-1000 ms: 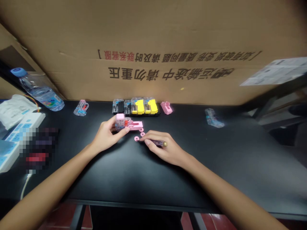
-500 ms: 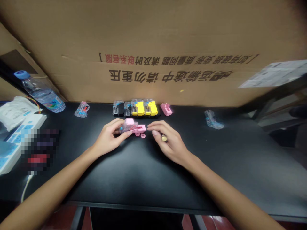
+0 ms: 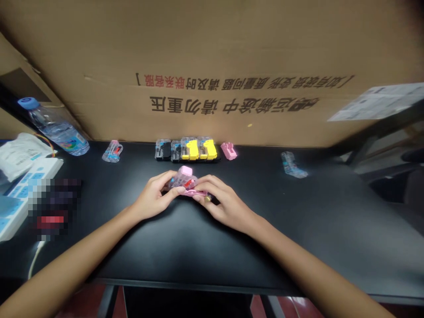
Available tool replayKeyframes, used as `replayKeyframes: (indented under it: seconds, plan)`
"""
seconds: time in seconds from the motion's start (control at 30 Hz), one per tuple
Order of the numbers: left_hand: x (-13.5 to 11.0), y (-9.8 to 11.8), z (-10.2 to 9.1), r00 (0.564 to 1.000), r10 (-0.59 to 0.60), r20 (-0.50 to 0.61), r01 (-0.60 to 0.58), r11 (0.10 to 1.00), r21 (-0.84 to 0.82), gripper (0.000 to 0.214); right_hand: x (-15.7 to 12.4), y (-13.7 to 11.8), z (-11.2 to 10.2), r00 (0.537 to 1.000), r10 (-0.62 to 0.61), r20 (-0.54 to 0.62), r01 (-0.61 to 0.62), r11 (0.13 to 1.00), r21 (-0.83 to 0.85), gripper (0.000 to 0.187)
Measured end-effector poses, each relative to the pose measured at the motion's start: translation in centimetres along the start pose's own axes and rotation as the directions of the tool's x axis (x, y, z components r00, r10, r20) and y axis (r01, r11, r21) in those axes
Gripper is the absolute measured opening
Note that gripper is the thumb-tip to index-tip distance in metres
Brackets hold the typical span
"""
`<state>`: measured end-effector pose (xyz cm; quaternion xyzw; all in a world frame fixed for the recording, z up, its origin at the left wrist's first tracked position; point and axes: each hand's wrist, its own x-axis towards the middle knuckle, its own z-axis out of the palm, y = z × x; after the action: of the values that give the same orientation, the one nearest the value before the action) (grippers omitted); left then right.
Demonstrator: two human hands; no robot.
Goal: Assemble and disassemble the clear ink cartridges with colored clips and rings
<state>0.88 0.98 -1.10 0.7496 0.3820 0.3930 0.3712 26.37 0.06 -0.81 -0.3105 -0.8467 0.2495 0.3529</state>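
"Left hand (image 3: 158, 195)?"
"Fingers closed round one pink-and-clear toy (image 3: 184, 179), located mid-table, nearer the person than the yellow-and-clear pieces (image 3: 198, 150)."
"Right hand (image 3: 222, 201)?"
"Fingers bent, nearly closed, holding one brass-ended tool (image 3: 208, 198), at the toy's pink end; whether they also pinch it, cannot tell."
"Changes?"
"Half a second ago: right hand just beside the toy. Now: fingers over its pink end, toy shifted slightly rightward."
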Motion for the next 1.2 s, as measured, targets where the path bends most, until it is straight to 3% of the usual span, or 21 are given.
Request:
replayKeyframes:
  seconds: [0.17,0.27,0.4,0.77,0.93,1.07,1.13,1.2]
  plan:
    - [0.1,0.4,-0.1,0.991,0.104,0.084,-0.104,0.995,-0.014,0.026,-0.2,-0.4,-0.1,0.987,0.142,-0.074,-0.137,0.988,0.073,0.013]
    - [0.0,0.3,-0.1,0.980,0.164,0.116,-0.162,0.987,-0.024,0.025,0.0,-0.5,-0.3,0.997,0.070,-0.028,-0.070,0.997,-0.010,0.005]
    - [-0.1,0.2,0.0,0.971,0.194,0.142,-0.195,0.981,-0.008,0.025,0.3,-0.5,-0.5,1.000,-0.023,0.016,0.025,0.994,-0.108,0.018]
    - [-0.1,0.5,-0.6,0.931,0.331,0.154,-0.350,0.929,0.119,0.029,-0.2,-0.7,0.1,0.997,-0.065,-0.036,0.053,0.963,-0.265,0.015]
    - [-0.1,0.7,-0.7,0.922,0.377,0.093,-0.387,0.913,0.133,0.025,-0.2,-0.7,0.3,0.994,-0.049,-0.095,0.023,0.968,-0.251,0.019]
    - [0.3,0.7,-1.6,0.947,0.321,-0.023,-0.310,0.927,0.212,0.020,0.3,-0.2,-0.5,0.987,-0.091,-0.131,0.049,0.955,-0.291,0.016]
    - [0.7,0.2,-2.9,0.955,0.235,-0.181,-0.175,0.939,0.296,0.027,0.5,0.9,-1.9,0.971,-0.090,-0.220,0.017,0.950,-0.313,0.017]
    - [1.2,-0.7,-4.8,0.934,0.106,-0.341,0.022,0.936,0.352,0.038,0.4,2.6,-4.0,0.936,-0.043,-0.348,-0.090,0.930,-0.356,0.021]
